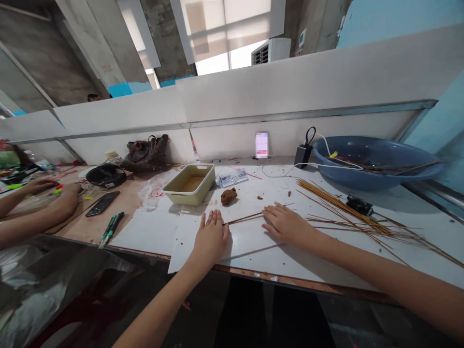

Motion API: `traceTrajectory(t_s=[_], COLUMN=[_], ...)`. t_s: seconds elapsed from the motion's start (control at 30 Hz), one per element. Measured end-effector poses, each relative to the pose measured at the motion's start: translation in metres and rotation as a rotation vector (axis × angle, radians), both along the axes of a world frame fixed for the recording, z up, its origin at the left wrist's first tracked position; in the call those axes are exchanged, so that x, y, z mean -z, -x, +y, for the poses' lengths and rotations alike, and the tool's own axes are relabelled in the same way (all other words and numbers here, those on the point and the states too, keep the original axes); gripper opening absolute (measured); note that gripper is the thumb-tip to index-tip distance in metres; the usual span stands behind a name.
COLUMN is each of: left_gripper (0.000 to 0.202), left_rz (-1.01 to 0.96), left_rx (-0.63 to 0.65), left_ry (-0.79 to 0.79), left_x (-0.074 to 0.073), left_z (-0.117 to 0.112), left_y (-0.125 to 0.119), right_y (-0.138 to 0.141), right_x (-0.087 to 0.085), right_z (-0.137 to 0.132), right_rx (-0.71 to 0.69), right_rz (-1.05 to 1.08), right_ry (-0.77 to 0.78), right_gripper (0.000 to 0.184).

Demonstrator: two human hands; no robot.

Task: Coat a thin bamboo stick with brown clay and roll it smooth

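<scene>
A thin brown stick (243,219) lies crosswise on the white board, its two ends passing under my hands. My left hand (211,237) rests palm down over its left end, fingers stretched forward. Flat over the right end is my right hand (283,222), fingers extended and a little apart. Just beyond my left hand sits a lump of brown clay-like paste (228,195), with small crumbs of it to the right. A pale yellow-green plastic tub (188,198) with brownish contents stands behind my left hand. What is under my palms is hidden.
Right of my right hand lie a bundle of thin yellowish sticks (333,200) and a black object (359,205). A large blue basin (348,180) stands behind them. Leftward are a phone (103,203), green-handled cutters (111,229), a dark handbag (147,155) and another person's arms (47,212).
</scene>
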State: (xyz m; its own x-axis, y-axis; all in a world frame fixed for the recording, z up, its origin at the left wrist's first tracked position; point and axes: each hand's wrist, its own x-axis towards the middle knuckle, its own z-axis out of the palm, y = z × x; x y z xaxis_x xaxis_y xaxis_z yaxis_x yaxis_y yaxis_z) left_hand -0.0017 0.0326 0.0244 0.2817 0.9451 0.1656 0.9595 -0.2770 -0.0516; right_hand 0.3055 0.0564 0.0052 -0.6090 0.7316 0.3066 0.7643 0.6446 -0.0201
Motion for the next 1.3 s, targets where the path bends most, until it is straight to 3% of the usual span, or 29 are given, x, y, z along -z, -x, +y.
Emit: traceTrajectory(t_s=[0.1, 0.23, 0.37, 0.43, 0.53, 0.6, 0.7, 0.8, 0.93, 1.1, 1.3], left_gripper=[0.058, 0.048, 0.047, 0.050, 0.040, 0.028, 0.018, 0.018, 0.017, 0.015, 0.020], left_rz=[-0.086, -0.359, -0.800, -0.887, -0.678, -0.469, -0.317, -0.292, -0.314, -0.333, -0.298], left_rx=[0.002, 0.059, 0.116, 0.090, 0.069, 0.112, 0.176, 0.163, 0.133, 0.061, 0.070], left_ry=[0.055, 0.132, 0.144, 0.123, 0.151, 0.206, 0.223, 0.169, 0.137, 0.148, 0.110], left_x=[-0.022, -0.047, -0.061, -0.062, -0.058, -0.053, -0.042, -0.035, -0.031, -0.031, -0.033], left_z=[0.027, 0.060, 0.082, 0.086, 0.080, 0.070, 0.051, 0.037, 0.036, 0.044, 0.036], left_y=[0.003, 0.016, 0.028, 0.033, 0.041, 0.045, 0.047, 0.048, 0.051, 0.052, 0.047], right_y=[-0.003, -0.010, -0.015, -0.018, -0.021, -0.022, -0.023, -0.023, -0.025, -0.028, -0.031], right_x=[-0.011, -0.010, -0.003, 0.000, 0.002, 0.002, 0.003, 0.004, 0.008, 0.011, 0.009], right_z=[0.013, 0.017, 0.015, 0.014, 0.014, 0.014, 0.014, 0.014, 0.015, 0.019, 0.020], right_rx=[-0.031, -0.017, -0.027, -0.026, -0.024, -0.033, -0.047, -0.045, -0.038, -0.025, 0.001], right_rz=[0.048, 0.131, 0.149, 0.154, 0.173, 0.191, 0.200, 0.209, 0.220, 0.236, 0.225], right_ry=[-0.001, -0.003, -0.063, -0.059, -0.045, -0.039, -0.037, -0.045, -0.035, -0.039, -0.022], right_gripper=[0.033, 0.024, 0.025, 0.026, 0.028, 0.030, 0.032, 0.035, 0.037, 0.038, 0.039])
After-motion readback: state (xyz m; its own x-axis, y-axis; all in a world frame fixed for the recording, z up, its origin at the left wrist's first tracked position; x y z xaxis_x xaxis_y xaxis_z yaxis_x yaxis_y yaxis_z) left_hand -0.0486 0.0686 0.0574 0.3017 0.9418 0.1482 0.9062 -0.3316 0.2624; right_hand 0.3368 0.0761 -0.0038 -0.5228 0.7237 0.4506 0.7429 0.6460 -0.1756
